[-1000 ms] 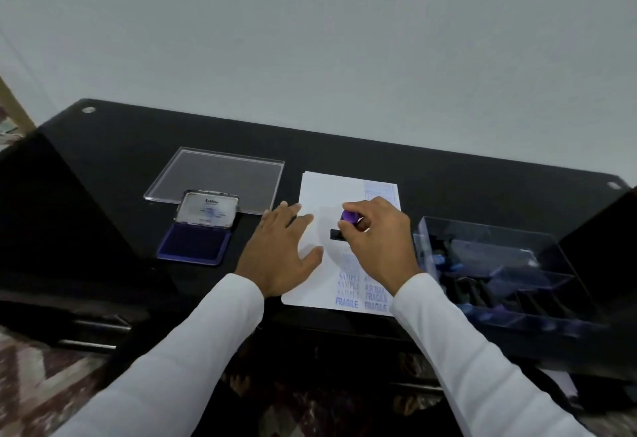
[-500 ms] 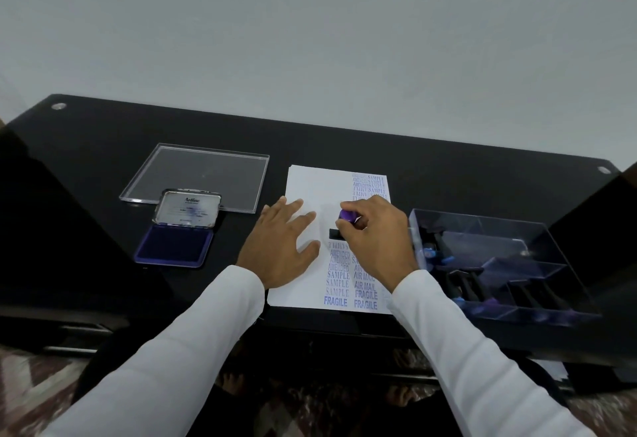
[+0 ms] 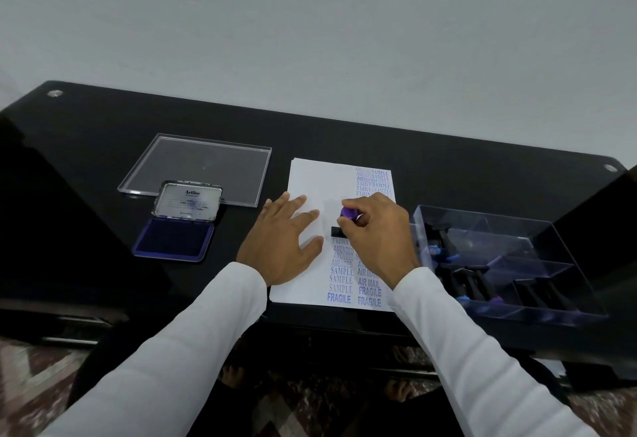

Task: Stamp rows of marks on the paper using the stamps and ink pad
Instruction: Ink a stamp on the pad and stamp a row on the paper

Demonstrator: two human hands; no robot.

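A white sheet of paper (image 3: 312, 178) lies on the black table, with blue rows of stamped words (FRAGILE, SAMPLE, AIR MAIL, AMENDED) down its right half. My right hand (image 3: 377, 233) grips a stamp (image 3: 347, 216) with a purple knob and black base, which stands on the paper just above the top AMENDED mark. My left hand (image 3: 281, 242) rests flat on the paper's left side with fingers spread. The open ink pad (image 3: 174, 240) with its blue pad and raised lid lies to the left.
A clear plastic lid (image 3: 196, 168) lies flat behind the ink pad. A clear divided box (image 3: 510, 264) with several more stamps stands at the right, close to my right wrist. The table's front edge runs just below the paper.
The view shifted a little. Both hands and the stamp stay in the same place on the paper.
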